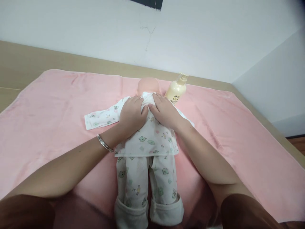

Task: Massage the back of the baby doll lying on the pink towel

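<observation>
A baby doll (148, 85) lies on a pink blanket, its bald head at the far end, dressed in a white patterned top (147, 140) and matching trousers (137, 181) with turned-up cuffs. My left hand (133, 114) rests flat on the upper left of the top, fingers toward the collar, a silver bangle on the wrist. On the upper right of the top lies my right hand (164, 111), fingers extended. The two thumbs nearly meet at the middle. Neither hand grips anything visible. The doll's face does not show.
A pale yellow pump bottle (175, 90) lies tilted beside the doll's head on the right. The pink blanket (59, 101) covers most of a wooden surface (71, 62), which borders a white wall (95, 28).
</observation>
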### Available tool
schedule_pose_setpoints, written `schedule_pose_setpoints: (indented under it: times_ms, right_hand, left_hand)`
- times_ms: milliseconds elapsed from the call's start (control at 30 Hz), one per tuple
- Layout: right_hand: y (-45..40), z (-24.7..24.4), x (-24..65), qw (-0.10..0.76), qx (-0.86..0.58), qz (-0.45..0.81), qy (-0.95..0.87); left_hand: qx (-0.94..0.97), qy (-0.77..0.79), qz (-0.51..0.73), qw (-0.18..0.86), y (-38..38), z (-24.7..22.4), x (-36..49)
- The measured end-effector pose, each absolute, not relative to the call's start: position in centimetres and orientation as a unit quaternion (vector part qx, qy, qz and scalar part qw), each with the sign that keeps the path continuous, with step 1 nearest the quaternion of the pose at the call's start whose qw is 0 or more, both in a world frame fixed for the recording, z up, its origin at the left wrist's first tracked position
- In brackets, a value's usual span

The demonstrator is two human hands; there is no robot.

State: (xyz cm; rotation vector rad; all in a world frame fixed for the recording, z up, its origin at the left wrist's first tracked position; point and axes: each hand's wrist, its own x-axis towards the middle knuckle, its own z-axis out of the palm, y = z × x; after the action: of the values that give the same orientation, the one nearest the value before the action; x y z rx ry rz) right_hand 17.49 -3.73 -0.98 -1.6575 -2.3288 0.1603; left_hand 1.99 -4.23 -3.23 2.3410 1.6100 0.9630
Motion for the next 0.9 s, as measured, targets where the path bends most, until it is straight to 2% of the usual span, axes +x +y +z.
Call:
schedule_pose_setpoints:
  times_ms: [233,567,900]
  right_hand:
    - [-6.3,-0.6,15.6,0.153,-0.606,-0.037,-0.780]
    - [-4.6,-0.2,16.6,0.149,-0.600,0.036,-0.785]
    - [-6.9,0.2,15.5,0.131,-0.640,-0.045,-0.756]
  left_hand:
    - [0.776,0.546,0.295,0.117,-3.2,-2.2,1.6]
    - [0.784,0.562,0.255,0.057,-4.5,-2.3,2.2]
    - [0.801,0.546,0.225,0.101,-3.5,-1.1,1.5]
